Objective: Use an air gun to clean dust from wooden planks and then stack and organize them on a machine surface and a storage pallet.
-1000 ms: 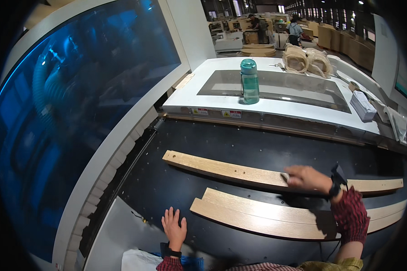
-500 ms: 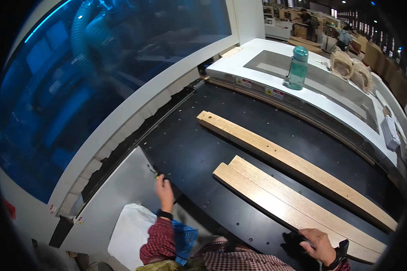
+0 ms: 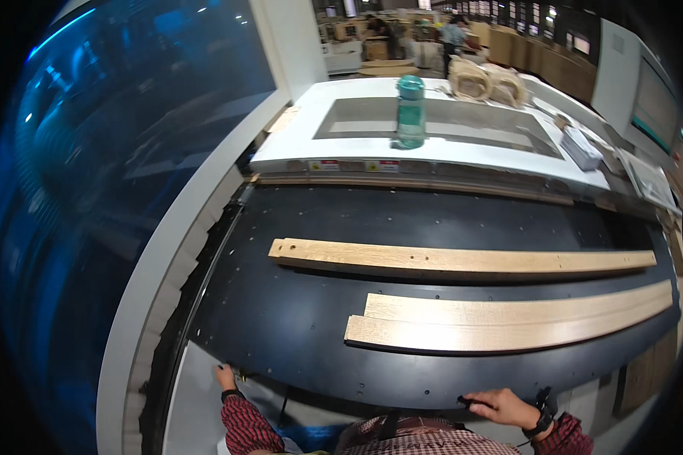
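Note:
My left hand [image 3: 225,377] is by the near left edge of the black machine table [image 3: 296,334], over the corner of a grey panel [image 3: 193,383]. Its fingers are closed beside a small dark thing with a bit of yellow, too small to name. My right hand [image 3: 505,407] is at the table's near edge, fingers together, with a small black thing [image 3: 464,400] at the tips that I cannot make out. Beyond it, two pale wooden strips [image 3: 501,326] lie side by side, their left ends staggered. Farther back lies a longer wooden bar [image 3: 448,260] with several holes.
A white machine housing with a blue window [image 3: 167,91] stands at the left. Along the back runs a white ledge [image 3: 288,144] bearing a green bottle [image 3: 410,114], beige rolls [image 3: 486,82] and a white box [image 3: 582,148]. People and stacked boards are in the distance.
My view has turned right, so the wooden pieces now lie nearly level across it. My right hand, earlier beside the strips' near edge, is now apart from them, closer to the table's near edge.

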The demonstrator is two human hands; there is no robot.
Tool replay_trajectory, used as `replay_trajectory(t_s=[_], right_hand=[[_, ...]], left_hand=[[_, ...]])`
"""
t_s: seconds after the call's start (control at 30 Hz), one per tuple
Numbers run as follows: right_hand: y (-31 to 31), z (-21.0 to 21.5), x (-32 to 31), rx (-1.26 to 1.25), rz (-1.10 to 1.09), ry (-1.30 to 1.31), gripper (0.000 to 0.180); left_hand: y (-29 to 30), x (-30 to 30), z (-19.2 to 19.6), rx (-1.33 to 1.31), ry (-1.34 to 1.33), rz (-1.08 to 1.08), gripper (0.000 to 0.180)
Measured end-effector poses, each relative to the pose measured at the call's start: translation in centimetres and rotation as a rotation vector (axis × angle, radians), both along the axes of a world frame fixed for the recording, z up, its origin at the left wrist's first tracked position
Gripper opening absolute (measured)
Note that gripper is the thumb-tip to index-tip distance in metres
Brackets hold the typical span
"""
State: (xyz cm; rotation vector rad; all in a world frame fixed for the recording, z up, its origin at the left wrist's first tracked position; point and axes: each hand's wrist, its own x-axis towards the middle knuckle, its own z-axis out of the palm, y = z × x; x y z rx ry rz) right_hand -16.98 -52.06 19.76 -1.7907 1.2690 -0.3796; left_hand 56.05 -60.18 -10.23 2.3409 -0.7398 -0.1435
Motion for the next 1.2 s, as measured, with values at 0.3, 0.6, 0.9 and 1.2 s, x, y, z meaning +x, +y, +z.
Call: replay_trajectory(t_s=[0.3, 0.6, 0.9, 1.2], right_hand=[[-0.9, 0.3, 2.4, -0.034, 0.075, 0.066, 0.038], [-1.7, -0.2, 6.6, -0.127, 0.190, -0.228, 0.041], [-1.3, -4.7, 10.0, -0.071, 0.216, -0.558, 0.068], [1.8, -3.2, 5.2, 0.500, -0.267, -0.631, 0.040]], left_hand=[[4.8, -2.0, 4.5, -0.145, -0.027, -0.116, 0.032], [6.8, -31.2, 28.7, -0.487, 0.905, -0.781, 0.030], [0.4, -46.4, 39.9, -0.468, 1.705, -1.159, 0.030], [-4.2, -52.3, 37.1, -0.152, 2.010, -1.449, 0.025]])
